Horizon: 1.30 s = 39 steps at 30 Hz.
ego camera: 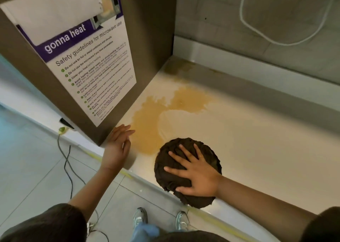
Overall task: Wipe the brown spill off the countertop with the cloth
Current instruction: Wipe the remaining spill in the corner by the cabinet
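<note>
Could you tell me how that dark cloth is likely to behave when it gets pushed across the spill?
The cloth looks crumpled and soft, so it will probably bunch rather than slide flat. Under the flat right hand it should glide easily over the glossy countertop.

The person wears a dark, brownish-grey short-sleeved top; the left sleeve [60, 221] fills the lower left corner of the frame and the right sleeve [323, 225] the lower right corner, each ending above the elbow so that both forearms are bare. The left hand [117, 146], left of centre, carries nothing on its fingers that can be made out. The right hand [197, 175], lower centre, has a thin gold ring [201, 156] on one finger. At the bottom centre, light blue jeans [145, 230] show, and below them a pair of silver-grey trainers [140, 217] with pale soles.
</note>
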Motion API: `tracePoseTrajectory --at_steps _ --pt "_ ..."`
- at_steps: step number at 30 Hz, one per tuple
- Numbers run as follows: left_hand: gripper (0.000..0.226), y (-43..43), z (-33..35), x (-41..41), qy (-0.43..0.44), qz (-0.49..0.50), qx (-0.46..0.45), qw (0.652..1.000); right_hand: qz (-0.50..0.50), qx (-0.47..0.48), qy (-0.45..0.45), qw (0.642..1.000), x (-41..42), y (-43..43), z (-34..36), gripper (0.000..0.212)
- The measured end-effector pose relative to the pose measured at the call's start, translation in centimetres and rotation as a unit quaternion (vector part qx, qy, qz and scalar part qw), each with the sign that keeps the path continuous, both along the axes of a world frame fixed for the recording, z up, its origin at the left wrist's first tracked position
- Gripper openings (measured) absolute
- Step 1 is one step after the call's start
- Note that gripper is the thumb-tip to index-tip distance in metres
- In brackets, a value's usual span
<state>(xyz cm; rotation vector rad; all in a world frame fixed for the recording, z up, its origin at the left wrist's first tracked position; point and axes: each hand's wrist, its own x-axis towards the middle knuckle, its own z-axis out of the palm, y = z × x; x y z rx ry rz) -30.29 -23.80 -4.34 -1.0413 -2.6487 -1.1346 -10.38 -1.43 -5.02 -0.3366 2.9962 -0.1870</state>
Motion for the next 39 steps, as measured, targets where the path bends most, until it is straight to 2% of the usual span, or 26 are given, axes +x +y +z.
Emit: tracePoseTrajectory --at_steps 12,23,25,27,29,35,39 --pt "0.038 -1.5 1.2 -1.0 -0.057 -0.051 0.08 0.994 -0.156 -0.028 -0.002 0.987 -8.6 -8.2 0.2 0.064" --pt "0.032 -2.6 2.3 0.1 -0.069 -0.04 0.086 0.993 -0.335 -0.038 -0.014 0.941 -16.0 -10.5 0.7 0.068" --pt "0.03 -2.2 2.5 0.3 -0.086 -0.014 0.08 0.993 -0.322 -0.077 -0.013 0.944 -15.9 -10.3 1.0 0.071" --pt "0.029 -1.1 2.8 0.6 -0.103 0.015 0.073 0.992 -0.311 -0.172 0.015 0.935 -15.1 -9.2 1.8 0.071" --pt "0.028 0.4 3.1 1.2 -0.111 0.034 0.047 0.992 -0.31 -0.218 0.055 0.924 -13.6 -7.0 2.3 0.066" --pt "0.052 6.5 2.9 4.5 -0.163 0.086 -0.092 0.979 -0.359 -0.105 0.087 0.923 -6.6 1.6 1.1 0.054" --pt "0.069 9.6 2.0 5.7 -0.152 0.148 -0.184 0.96 -0.387 -0.064 0.059 0.918 -3.5 5.9 0.3 0.053"
